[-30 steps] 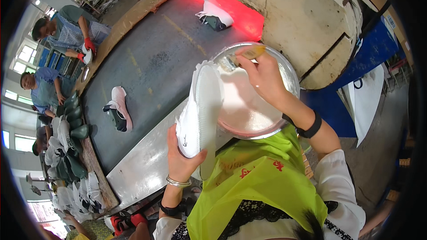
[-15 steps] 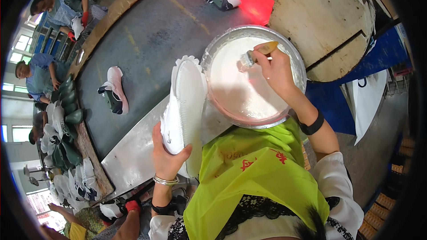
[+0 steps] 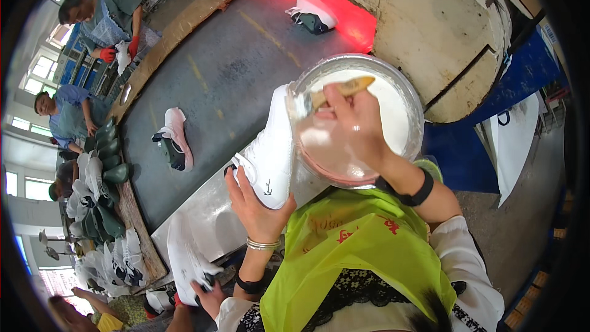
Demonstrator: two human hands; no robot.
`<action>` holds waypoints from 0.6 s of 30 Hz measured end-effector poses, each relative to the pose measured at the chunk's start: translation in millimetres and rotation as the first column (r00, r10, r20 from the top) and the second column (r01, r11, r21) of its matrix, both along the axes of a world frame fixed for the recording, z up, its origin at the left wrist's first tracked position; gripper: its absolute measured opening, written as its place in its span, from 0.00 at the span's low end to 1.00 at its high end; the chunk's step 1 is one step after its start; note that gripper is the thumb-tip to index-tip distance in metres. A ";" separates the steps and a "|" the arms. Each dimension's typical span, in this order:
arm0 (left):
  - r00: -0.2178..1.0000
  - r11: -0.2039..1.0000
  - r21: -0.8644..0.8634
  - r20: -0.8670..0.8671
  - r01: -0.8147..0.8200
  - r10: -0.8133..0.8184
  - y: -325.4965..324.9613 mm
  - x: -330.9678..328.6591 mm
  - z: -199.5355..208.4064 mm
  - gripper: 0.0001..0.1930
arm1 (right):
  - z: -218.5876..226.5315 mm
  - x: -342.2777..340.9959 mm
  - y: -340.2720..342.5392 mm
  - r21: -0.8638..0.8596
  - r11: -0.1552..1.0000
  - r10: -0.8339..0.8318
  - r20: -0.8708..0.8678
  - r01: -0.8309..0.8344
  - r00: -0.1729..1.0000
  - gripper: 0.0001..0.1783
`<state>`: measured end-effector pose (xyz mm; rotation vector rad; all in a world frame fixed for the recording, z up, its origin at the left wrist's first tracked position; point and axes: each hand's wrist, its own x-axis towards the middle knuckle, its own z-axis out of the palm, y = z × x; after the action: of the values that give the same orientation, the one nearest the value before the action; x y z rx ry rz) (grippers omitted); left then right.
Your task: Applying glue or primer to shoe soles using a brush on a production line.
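Observation:
My left hand [image 3: 261, 209] grips a white shoe [image 3: 273, 147] on its side, thumb on one face and fingers over the other. A small dark mark shows near its heel end. In my right hand [image 3: 356, 123], blurred by motion, is a brush [image 3: 347, 88] with a yellowish wooden handle. Its bristles, smeared, are beside the shoe's sole edge at the basin's left rim; whether they touch I cannot tell. The round metal basin [image 3: 413, 101] holds white liquid [image 3: 390, 89], partly hidden by my right hand and forearm.
Shoes on dark green lasts [image 3: 178, 138] [image 3: 312, 15] lie on the grey conveyor belt [image 3: 221, 67]. Another person's hand [image 3: 212, 298] holds a white shoe [image 3: 187, 255] near my left forearm. Several shoes and lasts [image 3: 101, 190] line the far-left edge, where co-workers [image 3: 114, 24] stand.
The brush has moved left from over the liquid to the shoe. My left hand has turned the shoe so its side faces up. Another person's hand with a white shoe has appeared lower left.

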<state>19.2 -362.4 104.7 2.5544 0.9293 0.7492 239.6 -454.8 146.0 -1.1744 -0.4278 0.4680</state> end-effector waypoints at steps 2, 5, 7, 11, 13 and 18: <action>0.999 0.999 0.039 -0.017 -0.030 0.030 -1.5 1.9 2.7 0.54 | 0.6 -10.0 -12.7 -0.060 0.995 0.078 -0.005 -0.078 0.997 0.16; 0.998 0.998 0.041 -0.054 -0.040 0.042 -3.8 3.6 9.1 0.54 | 3.5 -13.7 -21.3 -0.204 0.967 0.144 -0.066 -0.155 0.987 0.18; 0.998 0.998 0.053 -0.059 -0.034 0.037 -4.3 1.9 9.8 0.54 | 2.2 -7.1 -16.0 -0.065 0.994 0.086 0.054 -0.083 0.995 0.17; 0.999 0.998 0.056 -0.039 -0.031 0.033 -7.6 2.3 8.7 0.54 | 3.0 13.6 18.5 0.026 0.992 -0.126 0.053 0.125 0.991 0.15; 0.999 0.997 0.067 -0.030 -0.029 0.031 -7.3 4.6 8.0 0.54 | 9.3 13.2 18.3 0.014 0.991 -0.136 0.068 0.136 0.988 0.14; 0.999 0.996 0.075 -0.031 -0.042 0.044 -4.3 6.9 10.0 0.53 | 9.8 -10.4 -15.2 -0.110 0.991 0.083 0.103 -0.072 0.991 0.14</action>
<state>26.1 -366.8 114.8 2.6258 0.9878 0.7701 229.1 -470.1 155.8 -1.2935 -0.5487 0.5011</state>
